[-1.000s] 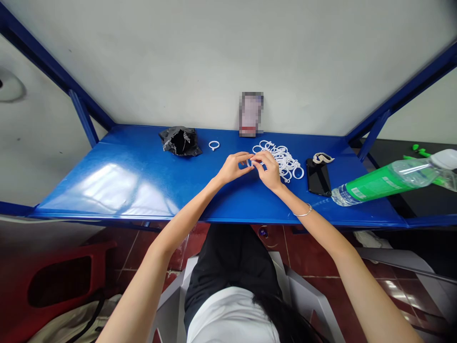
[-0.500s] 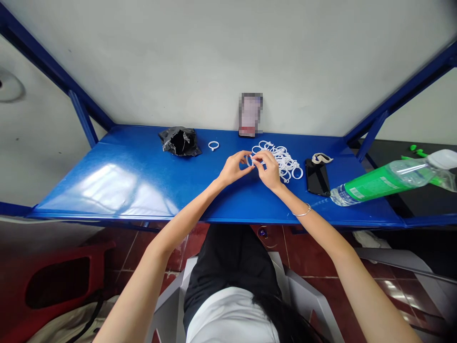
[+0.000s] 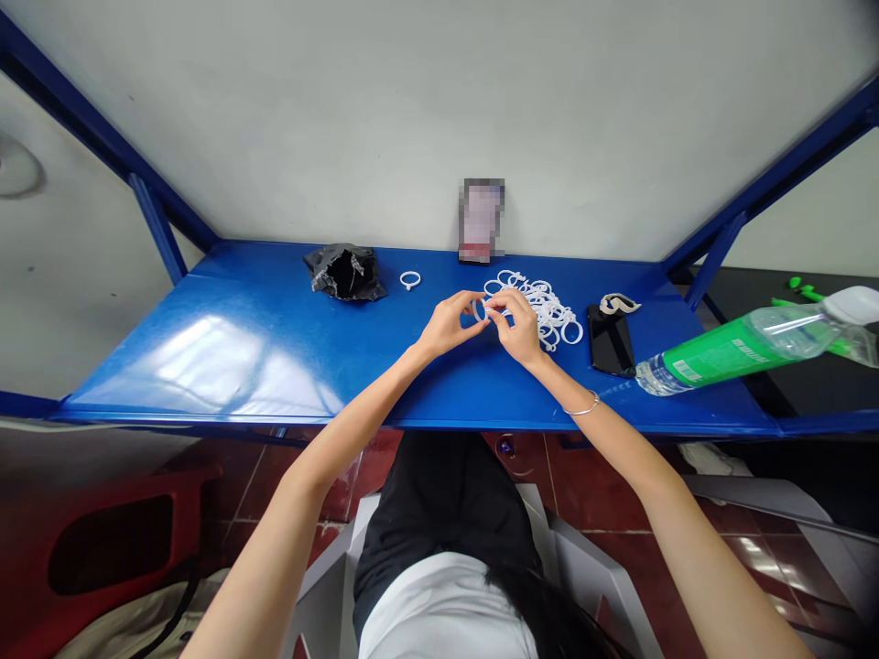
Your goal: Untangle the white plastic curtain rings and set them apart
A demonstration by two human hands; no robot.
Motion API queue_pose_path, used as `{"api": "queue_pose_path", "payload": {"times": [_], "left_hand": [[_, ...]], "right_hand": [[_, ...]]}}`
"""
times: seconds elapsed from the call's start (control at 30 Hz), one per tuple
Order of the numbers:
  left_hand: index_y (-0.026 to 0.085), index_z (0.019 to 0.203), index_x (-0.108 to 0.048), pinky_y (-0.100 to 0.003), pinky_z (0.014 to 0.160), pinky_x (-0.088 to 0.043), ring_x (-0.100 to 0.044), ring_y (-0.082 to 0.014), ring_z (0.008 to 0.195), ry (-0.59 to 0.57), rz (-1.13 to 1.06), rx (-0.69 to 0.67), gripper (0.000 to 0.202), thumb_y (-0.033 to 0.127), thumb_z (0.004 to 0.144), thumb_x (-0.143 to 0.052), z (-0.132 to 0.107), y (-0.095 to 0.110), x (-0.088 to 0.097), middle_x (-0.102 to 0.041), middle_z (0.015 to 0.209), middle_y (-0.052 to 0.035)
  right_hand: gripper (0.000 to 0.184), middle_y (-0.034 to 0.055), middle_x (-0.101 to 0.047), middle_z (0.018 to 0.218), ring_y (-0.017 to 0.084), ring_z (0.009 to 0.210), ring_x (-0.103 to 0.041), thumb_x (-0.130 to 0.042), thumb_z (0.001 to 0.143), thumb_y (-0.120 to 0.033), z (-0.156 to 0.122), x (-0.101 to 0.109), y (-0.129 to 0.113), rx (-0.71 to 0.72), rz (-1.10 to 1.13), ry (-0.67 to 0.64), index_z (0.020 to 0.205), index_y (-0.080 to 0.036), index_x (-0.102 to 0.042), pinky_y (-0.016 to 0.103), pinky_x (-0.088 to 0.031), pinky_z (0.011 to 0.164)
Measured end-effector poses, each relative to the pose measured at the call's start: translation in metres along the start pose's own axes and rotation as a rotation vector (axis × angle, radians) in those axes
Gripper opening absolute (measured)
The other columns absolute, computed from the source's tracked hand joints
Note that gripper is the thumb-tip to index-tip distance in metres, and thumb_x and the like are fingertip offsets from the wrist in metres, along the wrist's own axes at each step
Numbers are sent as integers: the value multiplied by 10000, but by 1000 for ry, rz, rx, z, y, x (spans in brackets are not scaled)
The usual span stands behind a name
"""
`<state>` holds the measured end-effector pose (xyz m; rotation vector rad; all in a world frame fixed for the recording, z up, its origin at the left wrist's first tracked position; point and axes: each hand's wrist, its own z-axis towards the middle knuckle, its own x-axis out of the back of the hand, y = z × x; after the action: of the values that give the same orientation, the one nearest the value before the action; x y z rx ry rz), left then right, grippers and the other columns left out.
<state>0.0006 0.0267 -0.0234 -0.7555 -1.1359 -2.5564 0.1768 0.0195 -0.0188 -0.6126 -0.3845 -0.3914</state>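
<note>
Between both hands is a white plastic ring (image 3: pixel 476 309), of the curtain-ring sort with a small eyelet. My left hand (image 3: pixel 450 322) grips its left side between thumb and fingers. My right hand (image 3: pixel 516 325) pinches its right side, fingertips covering the small part there. Just beyond and right of my right hand lies a pile of similar white rings (image 3: pixel 549 309), partly hidden by that hand. One single white ring (image 3: pixel 410 280) with a small eyelet lies apart, farther left on the blue table (image 3: pixel 330 357).
A crumpled black plastic bag (image 3: pixel 347 272) sits open at the back left. A blurred-out phone (image 3: pixel 482 221) leans on the wall. To the right are a black phone (image 3: pixel 611 340), a pale strap-like item (image 3: pixel 619 304) and a green-labelled bottle (image 3: pixel 742 348) near the edge.
Almost nothing differs. Both hands stay in the same place around the ring, with at most a tiny shift of the fingers.
</note>
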Motion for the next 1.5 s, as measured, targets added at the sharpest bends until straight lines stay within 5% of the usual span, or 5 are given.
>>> {"api": "queue_pose_path", "payload": {"times": [1.5], "left_hand": [[152, 1179, -581, -259, 739, -544, -642, -122, 762, 41, 67, -102, 324, 302, 895, -628, 0, 0, 0, -683, 952, -46]], "right_hand": [[95, 47, -671, 881, 203, 834, -639, -572, 964, -238, 0, -2, -4, 80, 33, 92, 899, -241, -640, 372, -535, 719]]}}
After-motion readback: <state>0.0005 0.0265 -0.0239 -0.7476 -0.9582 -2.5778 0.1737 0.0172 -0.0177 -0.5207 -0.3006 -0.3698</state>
